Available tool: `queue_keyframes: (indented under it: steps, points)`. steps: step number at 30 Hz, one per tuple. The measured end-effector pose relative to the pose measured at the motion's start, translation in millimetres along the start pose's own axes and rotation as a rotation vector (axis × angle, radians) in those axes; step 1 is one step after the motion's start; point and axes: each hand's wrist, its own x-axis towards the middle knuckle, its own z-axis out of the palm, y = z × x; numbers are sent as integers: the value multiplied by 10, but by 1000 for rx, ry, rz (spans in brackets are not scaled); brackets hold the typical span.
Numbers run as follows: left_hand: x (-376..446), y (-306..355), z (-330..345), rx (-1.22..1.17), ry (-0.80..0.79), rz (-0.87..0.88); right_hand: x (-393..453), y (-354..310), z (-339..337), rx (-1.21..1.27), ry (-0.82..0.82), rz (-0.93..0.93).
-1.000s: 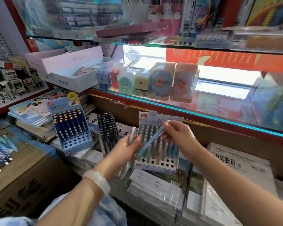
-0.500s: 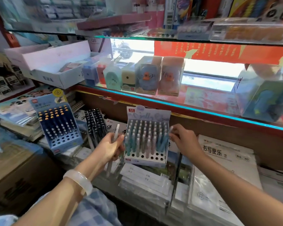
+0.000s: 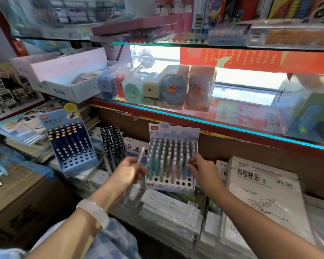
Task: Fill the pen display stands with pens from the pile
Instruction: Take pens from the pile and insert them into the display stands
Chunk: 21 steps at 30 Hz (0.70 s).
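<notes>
The right hand (image 3: 202,170) has its fingers pinched on a blue pen (image 3: 186,165) standing upright in the right columns of the pastel pen stand (image 3: 173,187), its long axis vertical and its tip seated in a hole. The left hand (image 3: 126,173), just left of the stand, grips a few spare pens (image 3: 139,156) slanting up and to the right. The open holes lie in the stand's near row, below the right fingers, so the next insertion likely falls there.
</notes>
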Motion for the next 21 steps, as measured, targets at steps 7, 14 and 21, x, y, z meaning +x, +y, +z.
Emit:
queue_keyframes:
  steps: [7,14,21]
  points:
    - [-50,74,-52,-99,-66,34,10,38,115,-39,21,20]
    - [-109,146,-178,-161,-48,37,-53,-213,-105,7,143,-2]
    - [-163,138,-124,-103,-121,136,96,-1009,-204,563,-208,-11]
